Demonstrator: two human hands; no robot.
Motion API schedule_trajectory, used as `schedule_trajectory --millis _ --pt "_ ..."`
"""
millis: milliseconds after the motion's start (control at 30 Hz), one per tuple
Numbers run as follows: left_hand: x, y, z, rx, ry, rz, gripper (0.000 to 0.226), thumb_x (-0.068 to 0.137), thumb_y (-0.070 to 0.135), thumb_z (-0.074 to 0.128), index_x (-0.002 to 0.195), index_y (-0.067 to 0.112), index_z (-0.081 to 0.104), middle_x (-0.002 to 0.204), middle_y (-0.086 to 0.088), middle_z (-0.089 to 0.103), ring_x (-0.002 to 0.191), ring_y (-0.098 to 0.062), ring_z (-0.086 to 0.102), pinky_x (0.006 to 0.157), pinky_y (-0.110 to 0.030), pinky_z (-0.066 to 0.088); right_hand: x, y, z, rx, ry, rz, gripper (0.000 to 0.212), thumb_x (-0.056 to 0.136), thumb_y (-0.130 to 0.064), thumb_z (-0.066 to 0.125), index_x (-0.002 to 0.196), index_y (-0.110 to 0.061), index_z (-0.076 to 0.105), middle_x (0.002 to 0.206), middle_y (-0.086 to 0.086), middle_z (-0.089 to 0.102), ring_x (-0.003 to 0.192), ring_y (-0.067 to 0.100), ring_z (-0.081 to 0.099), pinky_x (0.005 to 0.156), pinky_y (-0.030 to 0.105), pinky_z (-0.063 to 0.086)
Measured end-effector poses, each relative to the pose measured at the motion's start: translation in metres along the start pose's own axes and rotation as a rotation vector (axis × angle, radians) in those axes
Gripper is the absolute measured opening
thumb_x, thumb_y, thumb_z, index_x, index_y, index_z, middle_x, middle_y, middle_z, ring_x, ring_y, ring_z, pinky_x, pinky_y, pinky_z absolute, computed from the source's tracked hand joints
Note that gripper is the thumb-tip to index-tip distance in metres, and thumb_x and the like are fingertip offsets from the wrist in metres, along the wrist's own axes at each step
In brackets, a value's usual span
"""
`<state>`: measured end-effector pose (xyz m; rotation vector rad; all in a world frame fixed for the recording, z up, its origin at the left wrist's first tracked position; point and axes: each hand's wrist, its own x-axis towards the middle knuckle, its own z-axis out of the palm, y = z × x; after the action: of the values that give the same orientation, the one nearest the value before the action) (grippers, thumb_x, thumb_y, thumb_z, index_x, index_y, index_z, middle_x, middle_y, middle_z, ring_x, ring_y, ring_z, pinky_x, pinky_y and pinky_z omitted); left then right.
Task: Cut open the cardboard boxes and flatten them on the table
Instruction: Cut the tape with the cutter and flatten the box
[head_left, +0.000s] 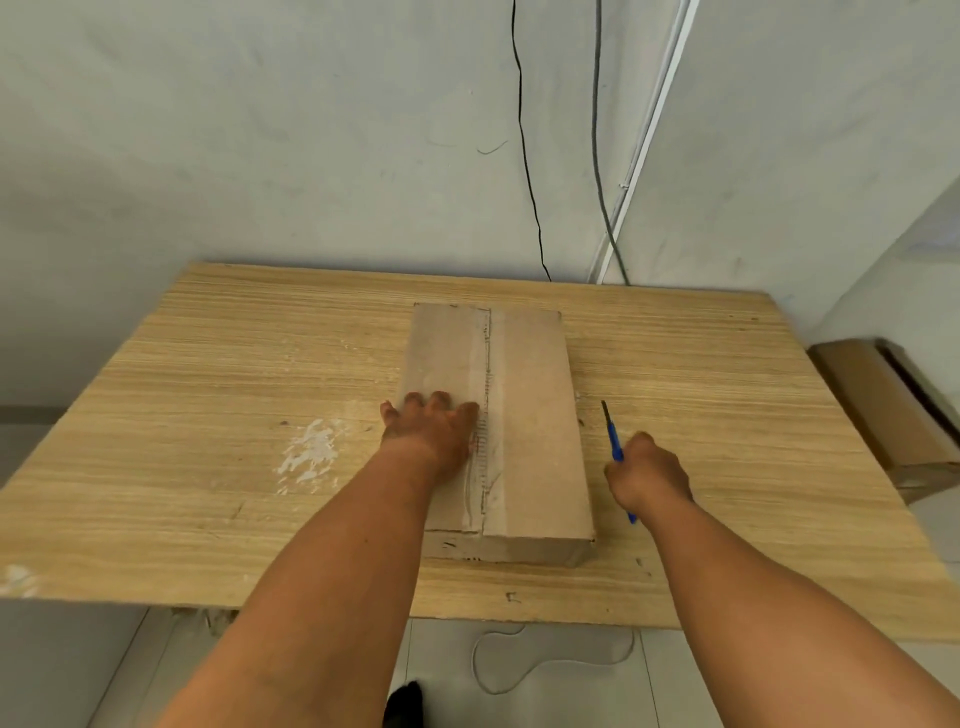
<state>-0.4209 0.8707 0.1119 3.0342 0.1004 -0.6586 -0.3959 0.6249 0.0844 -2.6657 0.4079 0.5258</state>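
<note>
A closed brown cardboard box (530, 415) lies flat in the middle of the wooden table (208, 415), its taped seam running away from me. My left hand (431, 431) rests palm down on the box's left half, fingers spread and pressing on it. My right hand (649, 473) hovers just right of the box, fist closed on a blue-handled cutter (614, 441) whose dark blade points away from me, above the table surface.
Another cardboard box (893, 415) sits off the table's right edge, lower down. White paint smears (309, 454) mark the table left of the box. Cables hang down the wall (530, 156) behind the table. A white cord lies on the floor (545, 665) below the near edge.
</note>
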Motion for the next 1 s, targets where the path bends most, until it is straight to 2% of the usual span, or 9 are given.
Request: schedule_trajectory --millis 100,167,267,367,500,667,800,900,1000 --pt "0.012 -0.007 -0.005 -0.001 0.051 -0.015 0.067 0.102 0.047 0.044 0.159 0.033 0.011 0.159 -0.006 0.026 0.144 -0.039 0.022 0.117 -0.065 0.018 0.001 -0.038 -0.008 0.114 0.082 -0.076 0.028 0.096 -0.032 0.053 0.115 -0.012 0.05 0.104 0.011 0.058 0.086 0.028 0.058 0.065 0.032 0.043" --pt "0.024 -0.012 -0.013 0.012 0.068 0.011 0.062 0.101 0.047 0.045 0.157 0.031 0.022 0.154 -0.006 0.032 0.141 -0.036 0.027 0.116 -0.06 0.025 0.003 -0.062 -0.011 0.146 0.133 -0.102 0.029 0.095 -0.034 0.052 0.116 -0.013 0.05 0.106 0.01 0.058 0.086 0.028 0.057 0.067 0.033 0.042" --pt "0.046 -0.021 -0.025 0.017 0.099 0.064 0.047 0.1 0.05 0.045 0.143 0.029 0.047 0.142 -0.006 0.042 0.133 -0.031 0.035 0.109 -0.052 0.034 0.007 -0.095 -0.013 0.151 0.161 -0.119 0.033 0.094 -0.036 0.05 0.119 -0.014 0.049 0.109 0.011 0.059 0.091 0.03 0.059 0.07 0.035 0.046" --pt "0.07 -0.033 -0.034 -0.031 0.13 0.119 0.04 0.098 0.052 0.05 0.131 0.03 0.056 0.142 -0.003 0.043 0.132 -0.029 0.035 0.108 -0.048 0.035 0.012 -0.126 -0.009 0.162 0.164 -0.103 0.034 0.095 -0.037 0.049 0.12 -0.014 0.048 0.108 0.011 0.058 0.092 0.03 0.059 0.071 0.037 0.048" --pt "0.101 -0.044 -0.054 -0.032 0.148 0.159 0.053 0.096 0.05 0.055 0.14 0.022 0.046 0.143 -0.007 0.047 0.131 -0.032 0.04 0.106 -0.049 0.037 0.019 -0.157 0.0 0.206 0.149 -0.096 0.031 0.098 -0.034 0.045 0.123 -0.015 0.044 0.101 0.009 0.058 0.088 0.028 0.059 0.068 0.037 0.048" --pt "0.14 -0.059 -0.066 0.009 0.136 0.188 0.06 0.097 0.054 0.051 0.148 0.024 0.04 0.157 -0.006 0.03 0.144 -0.033 0.026 0.112 -0.053 0.03 0.029 -0.179 0.009 0.146 0.124 -0.109 0.041 0.103 -0.031 0.034 0.144 -0.026 0.035 0.086 0.005 0.05 0.085 0.029 0.056 0.074 0.038 0.05" --pt "0.163 -0.06 -0.07 -0.048 0.082 0.235 0.066 0.104 0.049 0.04 0.16 0.03 0.012 0.169 -0.003 0.003 0.155 -0.032 0.001 0.122 -0.055 0.012 0.035 -0.196 0.012 0.068 0.059 -0.104 0.053 0.105 -0.03 0.03 0.155 -0.04 0.014 0.099 0.01 0.052 0.089 0.03 0.054 0.078 0.04 0.049" --pt "0.176 -0.06 -0.068 -0.033 0.016 0.253 0.062 0.105 0.048 0.034 0.16 0.034 0.008 0.169 -0.003 0.006 0.154 -0.033 0.005 0.122 -0.054 0.016 0.039 -0.206 0.014 0.056 0.023 -0.103 0.056 0.103 -0.028 0.03 0.154 -0.044 0.015 0.117 0.016 0.058 0.103 0.036 0.057 0.089 0.044 0.051" --pt "0.181 -0.062 -0.074 0.035 0.001 0.259 0.063 0.104 0.05 0.037 0.159 0.034 0.012 0.164 -0.003 0.023 0.15 -0.034 0.023 0.114 -0.051 0.032 0.043 -0.214 0.013 0.028 -0.001 -0.09 0.058 0.102 -0.025 0.033 0.154 -0.045 0.017 0.125 0.018 0.057 0.11 0.039 0.057 0.094 0.045 0.051"
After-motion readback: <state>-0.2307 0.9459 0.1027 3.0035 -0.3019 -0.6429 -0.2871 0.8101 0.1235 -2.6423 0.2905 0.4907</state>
